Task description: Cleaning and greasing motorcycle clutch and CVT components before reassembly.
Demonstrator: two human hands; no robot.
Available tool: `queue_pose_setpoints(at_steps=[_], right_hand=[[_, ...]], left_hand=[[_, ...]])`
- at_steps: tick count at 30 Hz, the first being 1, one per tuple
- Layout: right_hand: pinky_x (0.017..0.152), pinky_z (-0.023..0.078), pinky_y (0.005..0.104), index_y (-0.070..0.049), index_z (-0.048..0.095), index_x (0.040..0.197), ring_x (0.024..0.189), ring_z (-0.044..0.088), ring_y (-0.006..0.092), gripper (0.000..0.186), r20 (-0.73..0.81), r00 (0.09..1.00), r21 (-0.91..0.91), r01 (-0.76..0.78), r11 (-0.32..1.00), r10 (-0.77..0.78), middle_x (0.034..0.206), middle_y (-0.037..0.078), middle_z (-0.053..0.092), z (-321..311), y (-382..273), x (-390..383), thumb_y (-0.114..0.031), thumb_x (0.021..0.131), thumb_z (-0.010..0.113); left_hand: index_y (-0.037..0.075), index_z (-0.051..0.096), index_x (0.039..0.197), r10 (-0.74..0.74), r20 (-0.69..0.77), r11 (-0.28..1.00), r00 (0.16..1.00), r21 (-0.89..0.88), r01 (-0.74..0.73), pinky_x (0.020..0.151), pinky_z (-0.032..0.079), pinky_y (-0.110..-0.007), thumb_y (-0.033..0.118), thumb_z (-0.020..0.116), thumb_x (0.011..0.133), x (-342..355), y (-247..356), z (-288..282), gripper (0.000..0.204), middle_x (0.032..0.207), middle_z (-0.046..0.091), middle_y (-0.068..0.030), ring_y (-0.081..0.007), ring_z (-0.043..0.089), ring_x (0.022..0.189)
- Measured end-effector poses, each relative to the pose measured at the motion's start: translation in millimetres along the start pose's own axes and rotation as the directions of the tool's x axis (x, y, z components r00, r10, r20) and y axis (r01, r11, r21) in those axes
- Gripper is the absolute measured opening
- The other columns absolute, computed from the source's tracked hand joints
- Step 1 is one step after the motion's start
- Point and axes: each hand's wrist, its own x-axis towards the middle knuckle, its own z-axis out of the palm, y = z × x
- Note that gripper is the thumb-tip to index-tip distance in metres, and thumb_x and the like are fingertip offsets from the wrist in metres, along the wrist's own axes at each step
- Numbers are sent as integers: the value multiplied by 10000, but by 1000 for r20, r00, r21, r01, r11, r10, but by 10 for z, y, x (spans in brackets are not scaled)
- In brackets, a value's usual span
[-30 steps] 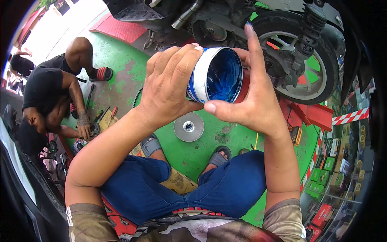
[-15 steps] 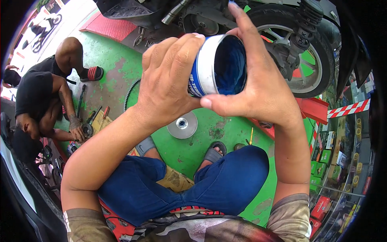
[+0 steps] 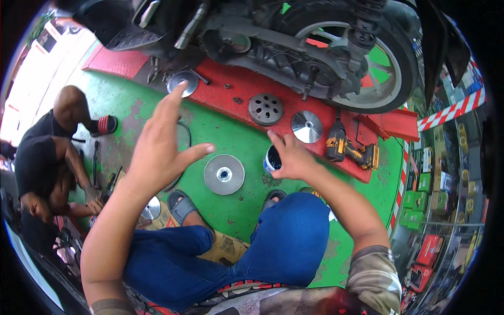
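Observation:
My right hand (image 3: 295,156) grips the rim of a small can of blue grease (image 3: 271,158) down at the green floor. Its fingers curl over the far side, with the thumb on the near side; whether the can touches the floor is hard to tell. My left hand (image 3: 167,143) is raised, thumb and fingers spread, holding nothing. On the floor between the two hands lies a round metal pulley disc (image 3: 224,181). Beyond the can, a clutch bell with holes (image 3: 265,108) and a shiny conical pulley face (image 3: 307,127) rest on the red platform.
A scooter with an exposed engine case (image 3: 273,58) stands over the red platform (image 3: 220,86). A yellow-black impact wrench (image 3: 344,148) lies at its right end. Another disc (image 3: 182,84) sits farther left. A co-worker (image 3: 47,142) crouches at left; a glass case (image 3: 436,210) stands right.
The grease can, held up between both hands earlier, has gone down to the floor in my right hand. My left hand has let go of it and moved left.

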Motion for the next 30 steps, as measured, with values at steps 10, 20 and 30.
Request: queue_pose_setpoints(at_steps=[10,20,30], right_hand=[[1020,494,579,-110,322,1626,1278,538,451,933,-429,873,11,-254,967,234,1377,270,533,1536,540,-575,-313,864,820],[852,527,476,-13,596,1215,933,629,362,338,-599,422,559,-389,732,681,1013,176,623,1617,972,-2298,-143,926,713],[1012,537,484,1,553,1342,1188,677,449,651,0,-137,716,-691,-96,991,1270,291,694,2463,2019,-2988,-349,863,819]], left_hand=[[90,327,1647,-164,-24,967,986,-201,156,1039,490,-411,108,806,795,-28,-3,90,977,1522,540,-190,-246,629,1068],[110,349,1648,-222,-45,935,974,-292,199,1028,497,-374,130,760,876,40,-13,119,875,1511,547,-183,-199,621,1060],[115,306,1664,-211,15,935,977,-287,206,1009,497,-366,212,743,946,5,-20,98,846,1542,498,-212,-183,629,1055]])
